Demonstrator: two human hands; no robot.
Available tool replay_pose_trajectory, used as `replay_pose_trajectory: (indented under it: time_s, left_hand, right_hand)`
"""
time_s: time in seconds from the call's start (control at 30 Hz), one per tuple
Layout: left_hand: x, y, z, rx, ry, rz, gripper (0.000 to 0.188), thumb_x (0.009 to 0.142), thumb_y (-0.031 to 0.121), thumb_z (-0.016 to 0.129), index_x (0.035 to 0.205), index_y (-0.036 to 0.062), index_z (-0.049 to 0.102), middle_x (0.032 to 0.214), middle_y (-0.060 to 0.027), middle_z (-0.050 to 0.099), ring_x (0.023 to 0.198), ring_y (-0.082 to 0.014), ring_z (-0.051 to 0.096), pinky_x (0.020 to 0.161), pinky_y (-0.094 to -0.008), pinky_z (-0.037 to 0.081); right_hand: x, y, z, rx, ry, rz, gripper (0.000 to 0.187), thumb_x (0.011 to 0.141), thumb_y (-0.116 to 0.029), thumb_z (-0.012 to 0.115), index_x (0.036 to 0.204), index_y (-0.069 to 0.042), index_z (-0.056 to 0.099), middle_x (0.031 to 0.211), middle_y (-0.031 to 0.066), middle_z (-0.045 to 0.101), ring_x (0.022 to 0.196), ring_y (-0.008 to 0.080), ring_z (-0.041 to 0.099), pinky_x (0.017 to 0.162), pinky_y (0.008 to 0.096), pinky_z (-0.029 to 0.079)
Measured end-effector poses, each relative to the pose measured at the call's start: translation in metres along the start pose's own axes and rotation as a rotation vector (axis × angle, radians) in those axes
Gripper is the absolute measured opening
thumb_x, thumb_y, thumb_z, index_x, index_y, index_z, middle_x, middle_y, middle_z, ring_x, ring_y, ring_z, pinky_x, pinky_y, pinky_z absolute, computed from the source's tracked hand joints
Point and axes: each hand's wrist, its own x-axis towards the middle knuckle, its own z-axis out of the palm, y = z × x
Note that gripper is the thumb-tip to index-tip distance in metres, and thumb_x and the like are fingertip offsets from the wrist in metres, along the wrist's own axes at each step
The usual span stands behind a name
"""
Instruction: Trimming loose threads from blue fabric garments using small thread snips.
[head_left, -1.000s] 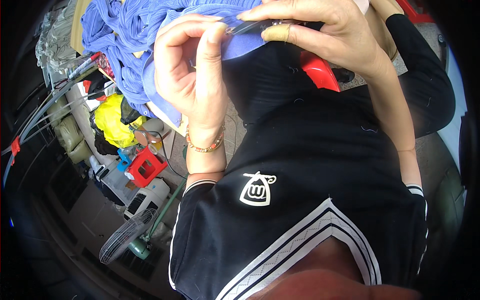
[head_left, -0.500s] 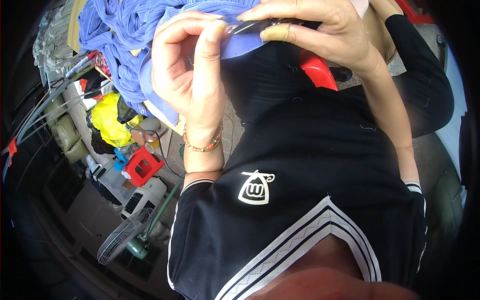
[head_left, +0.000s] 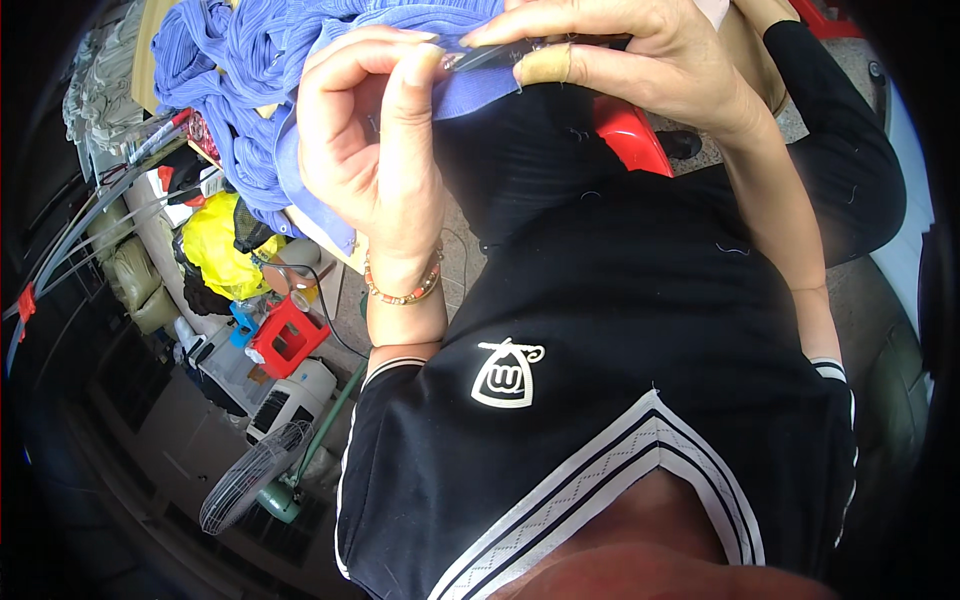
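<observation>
In front of my chest at the top of the view, both hands are raised close together. My left hand (head_left: 375, 150) is closed, thumb and forefinger pinched at a tiny shiny bit too small to name. Gripped between the fingers and taped thumb of my right hand (head_left: 640, 70) is a pair of dark thread snips (head_left: 500, 52), its pointed end toward the left fingertips. Behind and under the hands lies a blue ribbed knit garment (head_left: 235, 80), heaped to the left, with a flat edge below the snips. My fingers partly hide the snips.
A pale table edge (head_left: 325, 240) runs beneath the garment. At left are a yellow bag (head_left: 220, 245), a red plastic stool (head_left: 287, 337), a standing fan (head_left: 255, 470) and pale bundles (head_left: 130, 270). Another red plastic piece (head_left: 630, 135) shows beyond my lap.
Both hands and the snips have shifted slightly left in view, and the snips' pointed end has turned a little. The pinch and the grip look unchanged.
</observation>
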Motion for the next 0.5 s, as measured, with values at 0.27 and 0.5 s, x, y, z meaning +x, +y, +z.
replay_pose_trajectory:
  time_s: [0.27, 0.5]
  left_hand:
    - [-0.005, 0.0, -0.009, 0.076, -0.036, 0.03, 0.005, 0.092, -0.005, 0.063, 0.097, -0.0043, 0.06, 0.101, -0.0168, 0.063, 0.091, -0.02, 0.064, 0.086, -0.0345, 0.056]
    - [-0.016, -0.004, -0.014, 0.199, -0.081, 0.222, 0.016, 0.082, 0.003, 0.076, 0.093, -0.0007, 0.065, 0.097, -0.0127, 0.065, 0.09, -0.0249, 0.066, 0.086, -0.0359, 0.055]
  right_hand:
    - [0.001, -0.012, -0.009, -0.253, -0.088, -0.078, 0.029, 0.084, -0.003, 0.073, 0.113, 0.001, 0.071, 0.089, 0.0091, 0.063, 0.079, 0.0203, 0.059, 0.07, 0.0289, 0.047]
    - [-0.009, -0.025, -0.012, -0.323, -0.106, -0.017, 0.03, 0.082, -0.003, 0.075, 0.112, 0.0, 0.071, 0.087, 0.008, 0.06, 0.078, 0.0207, 0.06, 0.068, 0.0286, 0.047]
